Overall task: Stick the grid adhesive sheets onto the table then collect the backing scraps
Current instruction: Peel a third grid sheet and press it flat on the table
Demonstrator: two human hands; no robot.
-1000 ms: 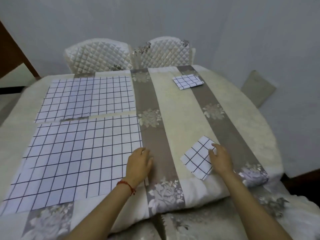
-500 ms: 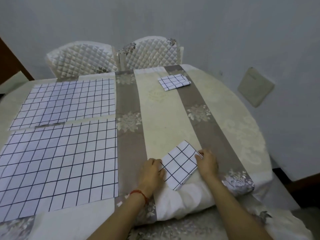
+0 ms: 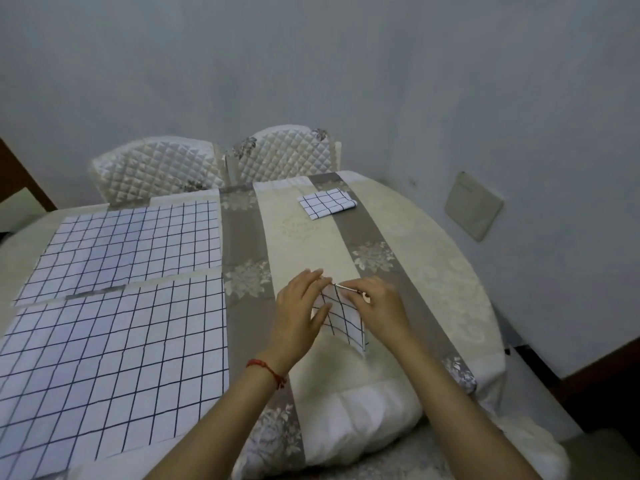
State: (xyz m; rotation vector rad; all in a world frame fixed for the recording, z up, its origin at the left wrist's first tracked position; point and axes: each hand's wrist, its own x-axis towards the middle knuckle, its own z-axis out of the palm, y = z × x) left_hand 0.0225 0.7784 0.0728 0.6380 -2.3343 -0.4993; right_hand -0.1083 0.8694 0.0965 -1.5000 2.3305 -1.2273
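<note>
Near the front edge of the table, right of centre, a folded grid sheet is held between both hands and appears lifted clear of the cloth. Left hand: fingers extended along the sheet's left side, thumb against its face, fingertips at the top corner. Right hand: fingers curled, pinching the sheet's upper right edge at the same corner; a thin layer appears separated there, though the detail is too small to confirm. Left wrist carries a red cord bracelet.

Two large grid sheets lie flat on the left half of the table: the near sheet by the front edge, the far sheet just behind it, with a narrow strip of cloth between them. A second folded grid piece rests near the back edge, well apart from the hands. Two quilted chairs stand behind the back edge.
</note>
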